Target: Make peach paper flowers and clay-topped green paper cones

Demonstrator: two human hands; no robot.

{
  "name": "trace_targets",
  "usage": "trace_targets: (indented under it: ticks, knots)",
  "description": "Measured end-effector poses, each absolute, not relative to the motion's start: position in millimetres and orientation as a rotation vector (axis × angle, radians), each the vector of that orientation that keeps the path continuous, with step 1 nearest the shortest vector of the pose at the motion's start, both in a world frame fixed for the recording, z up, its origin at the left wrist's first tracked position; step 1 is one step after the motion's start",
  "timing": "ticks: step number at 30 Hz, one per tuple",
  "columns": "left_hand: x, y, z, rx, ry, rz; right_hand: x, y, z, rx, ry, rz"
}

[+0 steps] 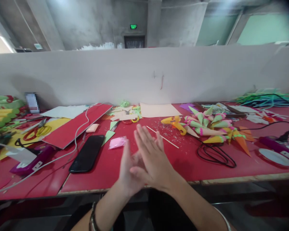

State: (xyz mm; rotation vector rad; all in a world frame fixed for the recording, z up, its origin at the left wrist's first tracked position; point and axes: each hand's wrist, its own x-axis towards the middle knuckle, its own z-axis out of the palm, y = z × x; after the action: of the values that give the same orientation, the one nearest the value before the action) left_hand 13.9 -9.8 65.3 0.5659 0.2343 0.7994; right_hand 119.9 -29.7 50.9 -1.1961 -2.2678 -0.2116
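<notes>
Head view: your two bare hands meet above the near part of the red-topped table [180, 168], with a thin, straight, pale wooden stick [170, 141] lying just beyond them and a small, pink, plastic-looking packet [116, 143] beside them on the left. The likeliest mishap is a burn or a smear of glue: the yellow-and-orange plastic glue gun [175, 123] lies on its side near the stick, and a careless reach could brush its nozzle, should it be hot. The looped, thin black cord [214, 156] to its right could snag a sleeve or forearm and drag the gun, while a sweep to the left could push the flat, black, glass-faced phone [88, 154]. Your right hand [152, 154] is flattened, its fingers straight and close together, its palm turned against your left hand [131, 171]. The left palm is likewise flat, though most of its fingers are hidden behind the right; whether anything lies between the palms cannot be told.
</notes>
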Motion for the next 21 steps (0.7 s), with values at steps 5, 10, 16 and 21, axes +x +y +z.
trace_targets:
  ticks: [5,10,16,21]
  knots:
    - [16.9,-13.5,61.4,0.553,0.281,0.976,124.5,-32.7,50.9,-1.090,-2.399,-0.177]
    - [13.3,-13.3,63.7,0.516,0.257,0.990,125.8,-35.8,52.4,-1.135,-2.350,-0.184]
    - [7.8,-11.6,63.5,0.523,0.199,0.839,126.1,-35.2,55.9,-1.168,-2.330,-0.176]
    - [8.9,-7.4,58.4,0.545,0.181,0.887,128.1,-36.0,55.2,-1.063,-2.422,-0.170]
